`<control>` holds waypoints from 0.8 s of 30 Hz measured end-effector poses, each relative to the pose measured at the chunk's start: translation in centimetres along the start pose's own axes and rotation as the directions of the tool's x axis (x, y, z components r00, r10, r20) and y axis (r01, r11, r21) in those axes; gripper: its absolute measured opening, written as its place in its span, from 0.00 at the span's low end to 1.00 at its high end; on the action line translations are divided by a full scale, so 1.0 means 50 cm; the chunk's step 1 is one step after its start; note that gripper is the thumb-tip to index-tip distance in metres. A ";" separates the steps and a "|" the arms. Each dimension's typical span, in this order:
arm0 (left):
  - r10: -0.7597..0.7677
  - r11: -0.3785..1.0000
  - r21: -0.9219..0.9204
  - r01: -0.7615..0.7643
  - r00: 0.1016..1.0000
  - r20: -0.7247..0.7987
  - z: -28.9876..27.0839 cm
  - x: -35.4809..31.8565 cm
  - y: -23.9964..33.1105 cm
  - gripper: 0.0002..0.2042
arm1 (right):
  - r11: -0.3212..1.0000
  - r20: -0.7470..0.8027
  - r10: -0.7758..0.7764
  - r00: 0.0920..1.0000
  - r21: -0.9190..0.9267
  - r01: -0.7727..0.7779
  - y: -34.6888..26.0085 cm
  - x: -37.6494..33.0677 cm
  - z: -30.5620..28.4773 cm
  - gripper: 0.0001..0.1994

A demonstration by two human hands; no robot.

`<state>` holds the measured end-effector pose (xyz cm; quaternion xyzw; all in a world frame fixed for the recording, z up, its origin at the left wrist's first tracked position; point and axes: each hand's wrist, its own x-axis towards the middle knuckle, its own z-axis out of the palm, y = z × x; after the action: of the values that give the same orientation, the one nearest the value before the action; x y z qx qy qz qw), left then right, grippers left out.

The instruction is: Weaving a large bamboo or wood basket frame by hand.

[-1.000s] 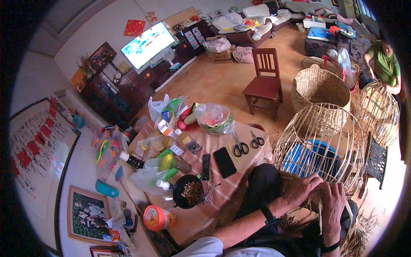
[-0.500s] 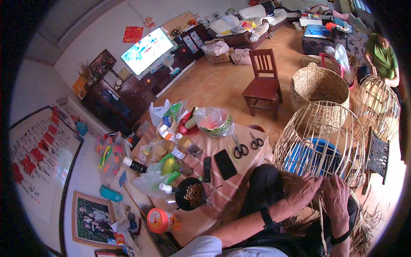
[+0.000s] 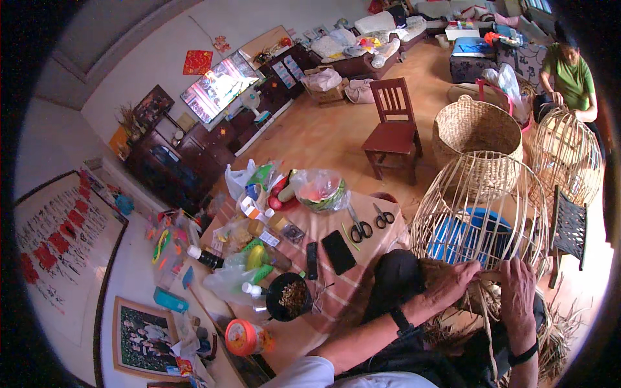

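Our left hand and right hand look pinched on the basket's near edge; we should keep the strip snug.

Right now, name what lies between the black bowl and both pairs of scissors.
In the head view, a dark remote, a black phone or tablet, and a green strip lie between them.

There are three large baskets and two scissors.
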<state>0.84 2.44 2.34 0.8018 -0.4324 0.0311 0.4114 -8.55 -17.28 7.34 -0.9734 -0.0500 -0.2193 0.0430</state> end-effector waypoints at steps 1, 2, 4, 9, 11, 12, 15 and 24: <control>-0.058 0.996 -0.064 0.060 0.997 0.041 -0.002 0.007 0.010 0.06 | 0.999 -0.073 -0.048 0.996 -0.012 0.048 0.023 -0.027 0.023 0.08; -0.113 0.985 -0.123 0.123 0.990 0.086 -0.005 0.013 0.019 0.07 | 0.999 -0.070 -0.044 0.997 -0.015 0.043 0.037 -0.052 0.035 0.08; -0.076 0.988 -0.134 0.079 0.997 0.028 0.008 0.005 0.010 0.09 | 0.999 0.029 -0.010 1.000 0.039 0.009 0.041 -0.082 0.044 0.08; -0.031 0.957 -0.290 0.002 0.995 -0.094 0.022 0.006 -0.001 0.13 | 0.912 0.135 0.225 0.965 0.321 -0.257 0.011 -0.125 0.060 0.17; 0.114 0.979 -0.168 -0.116 0.993 -0.020 0.013 0.009 -0.030 0.12 | 0.927 0.125 0.197 0.972 0.299 -0.226 -0.014 -0.152 0.085 0.08; 0.112 0.978 -0.174 -0.113 0.994 -0.019 0.006 0.017 -0.026 0.12 | 0.947 0.112 0.164 0.980 0.261 -0.188 -0.029 -0.150 0.076 0.05; 0.072 0.997 -0.036 -0.069 0.994 0.084 -0.017 0.032 -0.006 0.08 | 0.959 0.139 0.126 0.982 0.235 -0.156 -0.026 -0.119 0.030 0.06; 0.028 0.988 -0.152 0.007 0.974 0.224 -0.035 0.046 -0.021 0.07 | 0.974 0.026 0.158 0.987 0.157 -0.160 -0.035 -0.116 -0.027 0.06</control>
<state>3.56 2.41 3.78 0.7642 -0.4816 -0.0907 0.4194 -14.54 -16.14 6.16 -0.9692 0.0106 -0.2039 0.1375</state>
